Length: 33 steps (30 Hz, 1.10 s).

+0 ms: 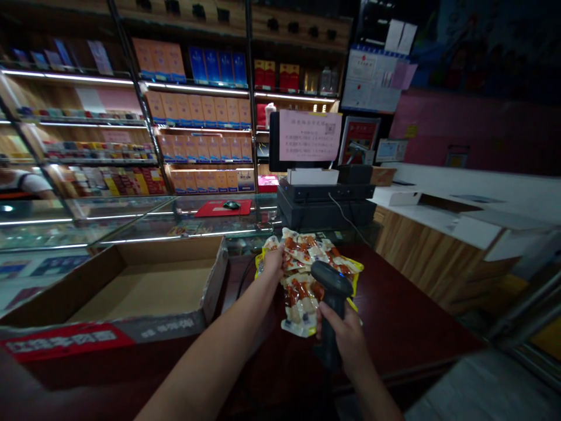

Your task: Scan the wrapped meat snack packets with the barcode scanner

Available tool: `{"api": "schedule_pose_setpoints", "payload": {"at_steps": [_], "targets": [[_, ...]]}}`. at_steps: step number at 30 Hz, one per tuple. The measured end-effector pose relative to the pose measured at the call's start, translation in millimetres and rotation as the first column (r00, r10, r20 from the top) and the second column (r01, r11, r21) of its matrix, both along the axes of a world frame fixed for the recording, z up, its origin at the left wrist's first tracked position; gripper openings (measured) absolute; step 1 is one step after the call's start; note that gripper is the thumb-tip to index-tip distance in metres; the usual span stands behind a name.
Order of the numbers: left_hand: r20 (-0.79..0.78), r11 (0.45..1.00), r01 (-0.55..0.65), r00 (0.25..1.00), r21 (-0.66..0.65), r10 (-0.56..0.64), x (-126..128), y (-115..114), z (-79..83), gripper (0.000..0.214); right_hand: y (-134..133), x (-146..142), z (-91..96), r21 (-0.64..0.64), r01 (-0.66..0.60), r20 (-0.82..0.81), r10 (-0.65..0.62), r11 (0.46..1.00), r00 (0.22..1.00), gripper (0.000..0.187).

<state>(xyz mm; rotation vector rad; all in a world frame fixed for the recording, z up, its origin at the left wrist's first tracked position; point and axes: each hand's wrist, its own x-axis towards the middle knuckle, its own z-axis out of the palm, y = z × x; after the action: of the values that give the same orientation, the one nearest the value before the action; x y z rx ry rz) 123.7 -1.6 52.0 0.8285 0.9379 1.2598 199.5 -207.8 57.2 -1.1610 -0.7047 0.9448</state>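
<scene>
My right hand (348,333) is wrapped round the handle of a black barcode scanner (332,278), whose head is over the packets. My left hand (274,264) is closed on the edge of a vacuum-sealed food packet (302,248) at the left of a pile. Clear-and-white packs with reddish-brown pieces inside make up the pile, and some show yellow edges. One food packet (300,301) lies at the front, just left of the scanner. The dark red table (403,316) carries the pile. My left fingertips are partly hidden among the packs.
On the left stands an open shallow cardboard box (149,286). Behind the pile are a register base (326,204) and a monitor with a pink notice (310,135). A mouse (231,205) rests on a red mat (205,208) on the glass counter. Shelves of boxed goods line the back.
</scene>
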Motion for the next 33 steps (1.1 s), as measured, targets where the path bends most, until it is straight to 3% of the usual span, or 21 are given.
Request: {"api": "schedule_pose_setpoints", "payload": {"at_steps": [3,6,9,12,14,16,19,23,29,33], "targets": [[0.032,0.987,0.026,0.999,-0.159,-0.021,-9.2,-5.0,4.4,0.035,-1.4,-3.0,0.8,0.0,-0.006,0.002,0.006,1.0,1.0,0.04],[0.041,0.984,0.022,0.999,-0.177,-0.015,-19.8,-12.4,7.2,0.034,0.4,-6.9,-2.0,-0.007,-0.025,0.01,0.025,1.0,1.0,0.04],[0.019,0.994,-0.001,1.0,-0.11,0.003,-37.9,-26.7,1.4,0.031,3.2,-12.8,-7.0,-0.005,-0.064,0.021,0.064,0.998,0.998,0.039],[-0.21,0.997,0.043,0.977,0.064,-0.029,-69.1,-50.3,-14.7,0.035,6.0,-24.1,-15.3,-0.012,-0.124,-0.018,0.123,0.992,0.992,0.04],[-0.489,0.965,0.161,0.872,0.205,-0.041,-95.8,-69.3,-28.7,0.037,8.1,-35.5,-24.2,0.003,-0.198,-0.084,0.198,0.98,0.977,0.039],[-0.682,0.919,0.234,0.729,0.318,0.05,-123.0,-88.0,-42.7,0.034,10.4,-47.9,-35.1,0.034,-0.272,-0.143,0.274,0.962,0.951,0.039],[-0.807,0.888,0.298,0.577,0.351,0.125,-155.7,-109.1,-59.8,0.027,14.0,-62.1,-50.6,0.022,-0.3,-0.173,0.299,0.954,0.938,0.04],[-0.842,0.887,0.325,0.527,0.328,0.119,-173.9,-116.5,-71.8,0.024,17.5,-65.2,-61.6,0.015,-0.294,-0.113,0.294,0.956,0.949,0.038],[-0.803,0.877,0.279,0.569,0.39,0.176,-174.2,-116.9,-64.0,0.022,19.1,-60.2,-66.3,0.008,-0.277,-0.128,0.275,0.961,0.953,0.042],[-0.751,0.75,0.31,0.557,0.584,0.354,-202.7,-134.3,-42.7,0.01,20.1,-60.1,-69.3,-0.025,-0.272,-0.133,0.267,0.962,0.955,0.042]]}}
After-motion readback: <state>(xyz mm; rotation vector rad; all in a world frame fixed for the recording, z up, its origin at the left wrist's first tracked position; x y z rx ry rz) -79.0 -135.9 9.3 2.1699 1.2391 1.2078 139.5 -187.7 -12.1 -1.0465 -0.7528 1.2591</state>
